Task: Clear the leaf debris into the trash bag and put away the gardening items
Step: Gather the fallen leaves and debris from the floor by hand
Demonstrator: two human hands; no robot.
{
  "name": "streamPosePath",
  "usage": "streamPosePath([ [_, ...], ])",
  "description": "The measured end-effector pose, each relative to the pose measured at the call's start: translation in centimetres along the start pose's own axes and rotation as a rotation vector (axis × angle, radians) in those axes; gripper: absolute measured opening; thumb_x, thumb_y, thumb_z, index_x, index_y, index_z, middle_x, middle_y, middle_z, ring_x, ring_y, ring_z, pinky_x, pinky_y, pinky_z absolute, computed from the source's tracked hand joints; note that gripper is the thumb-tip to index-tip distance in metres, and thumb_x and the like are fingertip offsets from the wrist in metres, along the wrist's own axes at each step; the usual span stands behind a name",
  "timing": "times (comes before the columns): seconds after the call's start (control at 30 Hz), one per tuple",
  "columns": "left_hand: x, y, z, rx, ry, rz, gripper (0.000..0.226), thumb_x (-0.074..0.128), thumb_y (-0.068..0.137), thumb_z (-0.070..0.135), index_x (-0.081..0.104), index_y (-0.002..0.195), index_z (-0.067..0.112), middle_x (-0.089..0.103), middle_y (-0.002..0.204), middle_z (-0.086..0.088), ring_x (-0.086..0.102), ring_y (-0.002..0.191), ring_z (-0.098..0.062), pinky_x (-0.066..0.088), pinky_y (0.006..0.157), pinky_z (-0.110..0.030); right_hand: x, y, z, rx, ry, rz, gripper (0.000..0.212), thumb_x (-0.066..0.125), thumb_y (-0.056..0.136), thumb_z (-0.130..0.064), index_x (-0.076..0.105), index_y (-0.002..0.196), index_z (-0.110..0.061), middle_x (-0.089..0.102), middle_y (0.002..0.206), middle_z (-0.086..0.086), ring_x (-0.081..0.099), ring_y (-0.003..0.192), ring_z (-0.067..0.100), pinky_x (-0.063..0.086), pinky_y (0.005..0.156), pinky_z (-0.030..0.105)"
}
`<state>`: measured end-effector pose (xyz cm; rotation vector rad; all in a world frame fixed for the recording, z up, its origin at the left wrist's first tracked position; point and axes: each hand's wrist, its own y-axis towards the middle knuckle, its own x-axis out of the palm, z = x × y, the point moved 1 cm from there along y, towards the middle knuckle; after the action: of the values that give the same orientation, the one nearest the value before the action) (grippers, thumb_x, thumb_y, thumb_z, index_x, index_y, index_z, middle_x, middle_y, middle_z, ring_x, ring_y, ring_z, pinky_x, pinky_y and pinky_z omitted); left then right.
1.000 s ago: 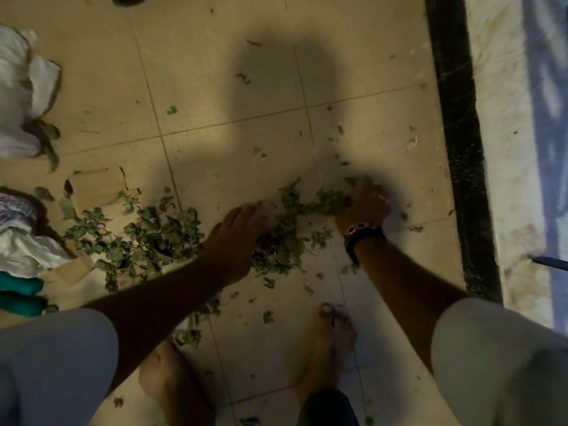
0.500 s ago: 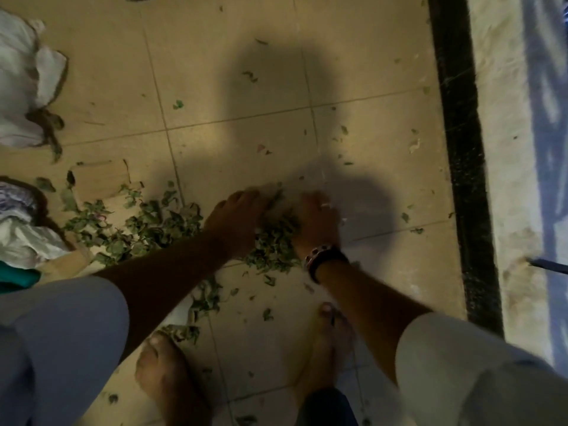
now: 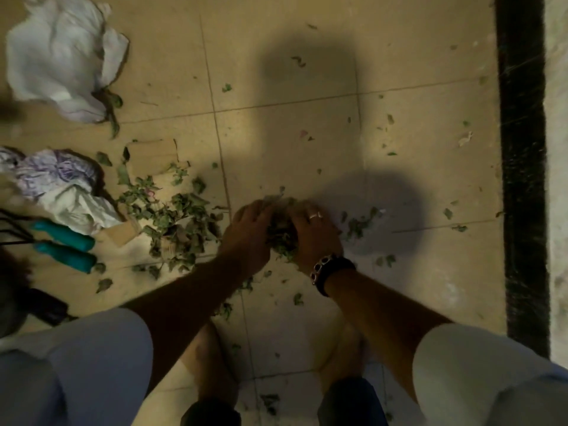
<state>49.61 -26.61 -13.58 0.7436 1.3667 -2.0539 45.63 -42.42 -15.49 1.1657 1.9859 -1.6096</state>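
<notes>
Your left hand (image 3: 250, 230) and right hand (image 3: 313, 233): cupped together, holding a leaf clump (image 3: 281, 233); loose leaves (image 3: 172, 216) left of them.

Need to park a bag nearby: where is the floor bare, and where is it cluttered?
Barest: the tiles ahead of both hands, between the white bag and the black strip, with a few scraps. Crowded: left of the left hand, with the leaf pile, crumpled cloth and teal handles. Some scraps lie beyond the right hand.
</notes>
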Motion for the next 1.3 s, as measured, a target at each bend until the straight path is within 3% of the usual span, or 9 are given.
streamPosePath([
  [0.2, -1.3, -0.5, -5.1, -0.334, 0.079, 0.091, 0.082, 0.068, 0.083, 0.036, 0.023, 0.150, 0.026, 0.019, 0.158, -0.010, 0.017, 0.144, -0.041, 0.024, 0.113, -0.065, -2.9, 2.2, 2.0, 0.378, -0.077, -0.002, 0.084, 0.055, 0.092, -0.022, -0.001, 0.153, -0.038, -0.004, 0.161, 0.014, 0.011, 0.143, 0.046, 0.030, 0.109, 0.055],
  [0.33, -0.2, -1.1, -1.9, -0.097, 0.100, -0.031, 0.087, 0.067, 0.080, 0.020, 0.020, 0.153, 0.028, 0.020, 0.159, -0.008, 0.018, 0.146, -0.036, 0.021, 0.118, -0.059, -0.8, 0.4, -0.8, 0.127, -0.063, -0.131, 0.085, 0.067, 0.086, -0.034, 0.013, 0.152, -0.033, -0.002, 0.159, 0.011, 0.008, 0.141, 0.045, 0.033, 0.109, 0.056],
  [0.43, 0.5, -2.0, -1.2, -0.073, 0.085, 0.022, 0.090, 0.063, 0.079, 0.011, 0.018, 0.155, 0.025, 0.016, 0.162, -0.007, 0.012, 0.149, -0.034, 0.012, 0.120, -0.058, 0.7, -0.9, 1.1, 0.096, -0.016, 0.070, 0.079, 0.067, 0.082, -0.038, 0.027, 0.150, -0.030, 0.025, 0.156, 0.010, 0.022, 0.141, 0.038, 0.033, 0.110, 0.053],
  [0.63, 0.5, -2.0, -2.8, -0.245, 0.062, 0.072, 0.096, 0.071, 0.083, 0.018, 0.010, 0.157, 0.023, 0.011, 0.160, -0.013, 0.018, 0.144, -0.042, 0.025, 0.116, -0.060, -1.0, -3.2, 9.7, 0.750, 0.048, 0.037, 0.102, 0.063, 0.084, -0.024, -0.011, 0.154, -0.024, -0.004, 0.161, 0.013, 0.009, 0.145, 0.041, 0.027, 0.111, 0.050],
  [0.77, 1.1, -0.9, -0.1, -0.095, -0.106, -0.013, 0.100, 0.071, 0.077, 0.004, 0.012, 0.156, 0.023, 0.021, 0.151, -0.015, 0.042, 0.127, -0.042, 0.046, 0.103, -0.053, 1.1, -1.8, 6.0, 0.470, -0.058, -0.092, 0.094, 0.046, 0.088, -0.045, -0.016, 0.153, -0.015, -0.003, 0.160, 0.021, 0.008, 0.145, 0.045, 0.022, 0.115, 0.055],
  [0.87, 1.6, -1.2, 1.8, 0.012, -0.141, -0.062, 0.096, 0.069, 0.081, 0.008, 0.012, 0.156, 0.022, 0.030, 0.143, -0.016, 0.053, 0.116, -0.040, 0.054, 0.088, -0.048, 2.7, -2.3, 1.6, 0.230, 0.042, -0.059, 0.096, 0.065, 0.084, -0.039, 0.004, 0.155, -0.018, 0.014, 0.155, 0.021, 0.020, 0.140, 0.043, 0.026, 0.115, 0.049],
  [0.97, 1.5, -2.2, 1.0, -0.042, 0.011, -0.034, 0.108, 0.079, 0.074, 0.012, 0.009, 0.155, 0.024, 0.031, 0.144, -0.013, 0.046, 0.123, -0.038, 0.054, 0.090, -0.049, 2.1, -3.8, 1.5, 0.328, 0.261, 0.076, 0.107, 0.075, 0.073, -0.049, 0.009, 0.153, -0.024, 0.026, 0.150, 0.020, 0.033, 0.133, 0.040, 0.036, 0.109, 0.047],
  [1.13, 0.7, -2.7, -0.7, -0.112, 0.149, 0.018, 0.106, 0.078, 0.080, 0.021, 0.004, 0.156, 0.024, 0.017, 0.155, -0.013, 0.037, 0.132, -0.041, 0.051, 0.092, -0.052, 2.6, -6.2, 3.2, 0.512, 0.236, -0.146, 0.136, 0.084, 0.068, -0.044, -0.022, 0.150, -0.028, -0.007, 0.159, 0.023, 0.028, 0.141, 0.042, 0.034, 0.110, 0.045],
  [1.3, 1.2, 0.9, 1.8, 0.037, 0.214, -0.065, 0.124, 0.086, 0.072, 0.031, -0.006, 0.154, 0.032, 0.003, 0.157, -0.018, 0.044, 0.124, -0.046, 0.053, 0.089, -0.053, 4.0, -4.0, 0.0, 0.475, 0.164, -0.210, 0.133, 0.079, 0.071, -0.051, -0.026, 0.149, -0.024, 0.000, 0.160, 0.022, 0.027, 0.141, 0.044, 0.034, 0.110, 0.054],
])
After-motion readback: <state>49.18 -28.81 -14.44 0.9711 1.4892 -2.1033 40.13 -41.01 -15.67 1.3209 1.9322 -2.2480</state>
